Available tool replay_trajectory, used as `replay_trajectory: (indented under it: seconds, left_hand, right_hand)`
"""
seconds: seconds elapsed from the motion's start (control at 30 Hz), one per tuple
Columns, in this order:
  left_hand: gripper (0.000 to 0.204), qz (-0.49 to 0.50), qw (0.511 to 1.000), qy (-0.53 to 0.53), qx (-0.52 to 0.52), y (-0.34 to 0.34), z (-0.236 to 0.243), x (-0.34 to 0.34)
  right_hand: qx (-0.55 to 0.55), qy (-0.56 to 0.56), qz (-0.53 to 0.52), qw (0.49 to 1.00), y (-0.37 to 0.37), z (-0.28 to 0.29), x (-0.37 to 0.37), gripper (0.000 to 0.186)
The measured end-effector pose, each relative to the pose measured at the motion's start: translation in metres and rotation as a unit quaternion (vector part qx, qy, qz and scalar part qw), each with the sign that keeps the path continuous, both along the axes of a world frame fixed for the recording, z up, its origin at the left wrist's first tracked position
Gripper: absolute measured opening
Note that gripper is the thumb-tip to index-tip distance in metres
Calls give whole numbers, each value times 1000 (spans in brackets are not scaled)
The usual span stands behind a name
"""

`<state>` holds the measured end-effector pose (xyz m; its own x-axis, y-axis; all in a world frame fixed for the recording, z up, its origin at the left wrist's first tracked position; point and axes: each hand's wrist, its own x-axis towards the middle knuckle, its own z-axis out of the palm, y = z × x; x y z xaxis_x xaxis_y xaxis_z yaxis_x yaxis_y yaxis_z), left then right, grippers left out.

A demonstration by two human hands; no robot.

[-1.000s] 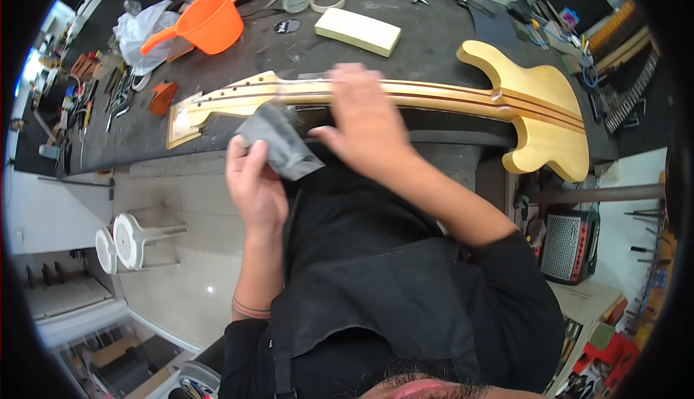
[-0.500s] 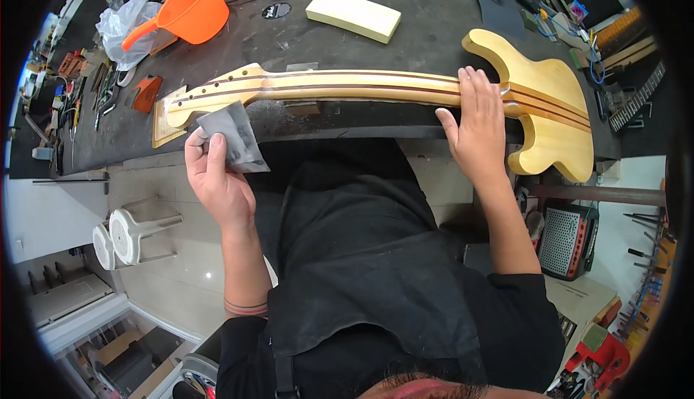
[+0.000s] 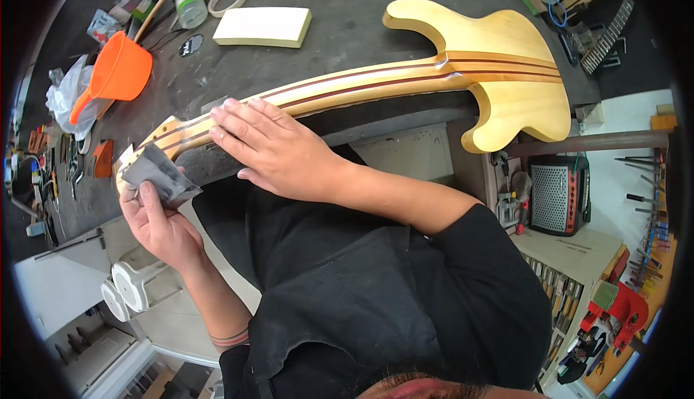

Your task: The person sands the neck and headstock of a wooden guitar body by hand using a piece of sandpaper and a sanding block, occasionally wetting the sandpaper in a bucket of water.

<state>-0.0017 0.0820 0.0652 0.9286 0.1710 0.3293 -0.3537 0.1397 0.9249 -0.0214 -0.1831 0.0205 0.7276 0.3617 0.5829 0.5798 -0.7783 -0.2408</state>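
An unfinished pale wood guitar body, back up, with dark stripes, lies on the dark bench. Its neck runs left to a headstock with holes. My right hand lies with fingers stretched flat on the neck near the headstock. My left hand pinches a grey abrasive sheet between thumb and fingers, in front of the headstock, which it partly hides.
On the bench are an orange dipper, a pale yellow block, a tape roll, a jar, a plastic bag and scattered tools. A speaker cabinet and tool racks stand at right. White stools stand below left.
My right hand has swept along the neck, rightward and then back left to near the headstock. My left hand, still holding the grey sheet, moved left. The whole view has tilted.
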Motion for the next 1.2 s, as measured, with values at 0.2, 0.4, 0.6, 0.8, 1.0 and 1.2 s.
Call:
replay_trajectory:
  seconds: [0.2, 0.4, 0.6, 0.8, 1.0, 1.2]
  left_hand:
    - [20, 85, 954, -144, 249, -19, 5, 27]
    - [27, 37, 777, -314, 545, -91, 12, 38]
    - [25, -65, 699, -316, 638, -107, 32, 13]
    - [29, -1, 682, -282, 675, -100, 27, 26]
    - [55, -63, 688, -257, 675, -144, 3, 14]
    - [61, -195, 731, -315, 573, -290, -7, -9]
  right_hand:
    - [-12, 83, -189, 978, -99, 9, -51, 87]
    - [70, 54, -247, 965, -150, -11, -95, 74]
    - [194, -53, -187, 962, -158, -64, -92, 49]
    - [111, -84, -169, 976, -162, -88, -90, 35]
    - [91, -105, -172, 975, -165, -94, -90, 29]
    - [111, -109, -166, 974, -163, -105, -92, 20]
